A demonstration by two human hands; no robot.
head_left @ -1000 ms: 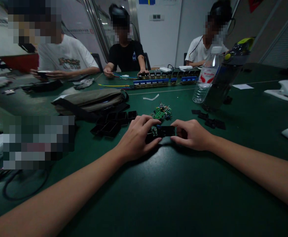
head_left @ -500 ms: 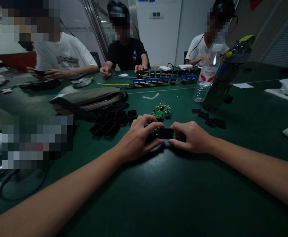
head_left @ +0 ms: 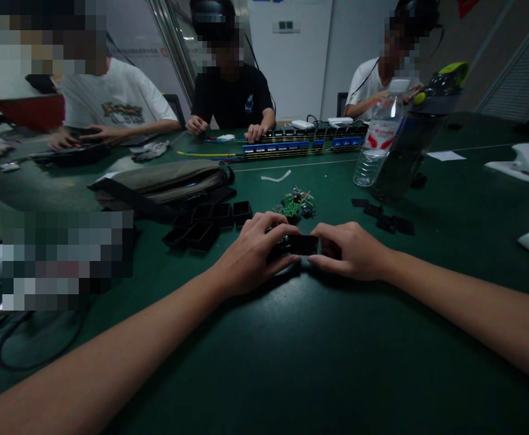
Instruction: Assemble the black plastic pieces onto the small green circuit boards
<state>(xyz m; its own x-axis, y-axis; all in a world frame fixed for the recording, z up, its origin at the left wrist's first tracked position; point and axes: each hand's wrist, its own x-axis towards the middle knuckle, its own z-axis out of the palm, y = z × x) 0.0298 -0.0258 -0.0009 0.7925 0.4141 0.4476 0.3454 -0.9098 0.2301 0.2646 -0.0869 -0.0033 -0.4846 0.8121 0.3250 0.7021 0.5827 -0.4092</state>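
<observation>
Between my hands is a small black plastic box [head_left: 304, 244], held just above or on the green table; which of the two I cannot tell. My left hand [head_left: 258, 254] wraps round its left part, thumb at the near side and fingers over the far side. At its right end, my right hand [head_left: 348, 251] grips it between thumb and fingers. Just beyond them lies a small heap of green circuit boards [head_left: 294, 204] with wires. Several open black boxes [head_left: 201, 232] lie left of my left hand, and flat black pieces [head_left: 384, 219] lie to the right.
A grey-green bag [head_left: 165, 181] lies at the left. A clear water bottle [head_left: 375, 154] and a dark drinking bottle [head_left: 416, 145] stand at the right. Blue-and-black module rows [head_left: 282, 148] lie farther back. Three people sit across the table [head_left: 291, 362].
My hands keep nearly the same hold on the black box. Across the table, the left person's hands have lowered toward a dark item, and the middle person's head has shifted slightly.
</observation>
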